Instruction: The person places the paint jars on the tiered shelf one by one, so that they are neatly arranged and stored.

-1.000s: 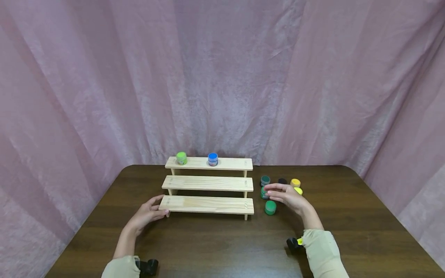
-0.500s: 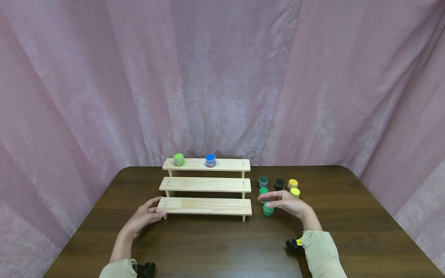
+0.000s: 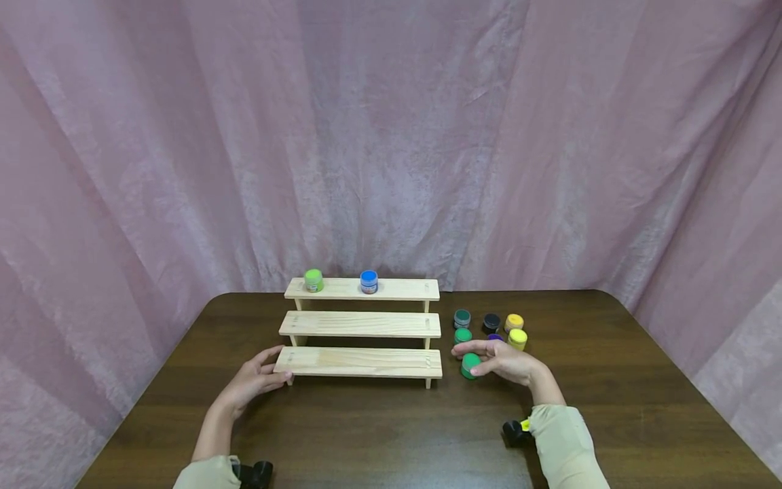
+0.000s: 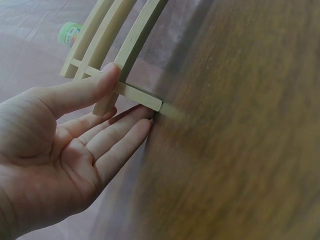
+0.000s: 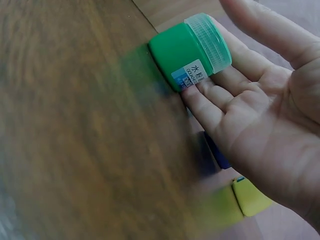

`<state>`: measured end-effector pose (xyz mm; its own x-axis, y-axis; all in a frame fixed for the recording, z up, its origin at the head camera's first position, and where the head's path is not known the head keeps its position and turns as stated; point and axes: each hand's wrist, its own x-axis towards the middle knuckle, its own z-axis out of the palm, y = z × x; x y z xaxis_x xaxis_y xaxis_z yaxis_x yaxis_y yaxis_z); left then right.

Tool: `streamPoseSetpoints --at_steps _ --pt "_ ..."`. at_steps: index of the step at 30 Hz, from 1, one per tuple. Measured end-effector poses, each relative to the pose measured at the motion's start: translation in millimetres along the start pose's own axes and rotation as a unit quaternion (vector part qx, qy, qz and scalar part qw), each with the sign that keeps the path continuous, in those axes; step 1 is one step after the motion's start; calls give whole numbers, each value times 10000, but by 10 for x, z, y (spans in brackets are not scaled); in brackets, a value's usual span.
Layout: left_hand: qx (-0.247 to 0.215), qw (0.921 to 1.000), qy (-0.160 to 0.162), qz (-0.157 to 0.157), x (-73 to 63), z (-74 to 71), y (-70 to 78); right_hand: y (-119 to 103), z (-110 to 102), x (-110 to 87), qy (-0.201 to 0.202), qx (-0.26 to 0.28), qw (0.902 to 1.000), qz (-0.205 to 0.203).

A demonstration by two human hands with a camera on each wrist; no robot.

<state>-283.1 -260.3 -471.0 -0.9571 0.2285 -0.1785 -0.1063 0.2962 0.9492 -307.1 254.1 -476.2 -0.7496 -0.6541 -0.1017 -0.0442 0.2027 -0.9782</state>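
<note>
A three-tier wooden stand point(image 3: 360, 324) stands on the table. My left hand point(image 3: 252, 384) grips the left end of its lowest step. In the left wrist view the thumb point(image 4: 107, 80) lies on the step's end and the fingers reach beneath, by the leg. My right hand point(image 3: 504, 360) is around a green gouache paint jar point(image 3: 470, 365), fingers extended behind it. In the right wrist view the jar point(image 5: 192, 50) stands on the table, its clear-rimmed lid near the fingers, and the thumb point(image 5: 270, 30) is apart from it. A light green jar point(image 3: 313, 280) and a blue jar point(image 3: 368, 282) sit on the top step.
Beyond my right hand stand more paint jars: dark green point(image 3: 461, 318), green point(image 3: 462, 335), black point(image 3: 491, 323), orange-yellow point(image 3: 514, 322), yellow point(image 3: 517, 339), and a partly hidden purple one point(image 3: 495, 337). A pink curtain point(image 3: 391, 136) hangs behind the brown table point(image 3: 379, 435).
My right hand has come from over the farther green jar to the nearest green jar, its fingers lowering behind it. The purple lid has come into sight. My left hand keeps its hold.
</note>
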Motion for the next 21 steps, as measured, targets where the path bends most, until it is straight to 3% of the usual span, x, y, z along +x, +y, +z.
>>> streamPoseSetpoints --at_steps 21 --pt "40 10000 -14 7 -23 -2 11 38 16 -3 -117 -203 9997 68"
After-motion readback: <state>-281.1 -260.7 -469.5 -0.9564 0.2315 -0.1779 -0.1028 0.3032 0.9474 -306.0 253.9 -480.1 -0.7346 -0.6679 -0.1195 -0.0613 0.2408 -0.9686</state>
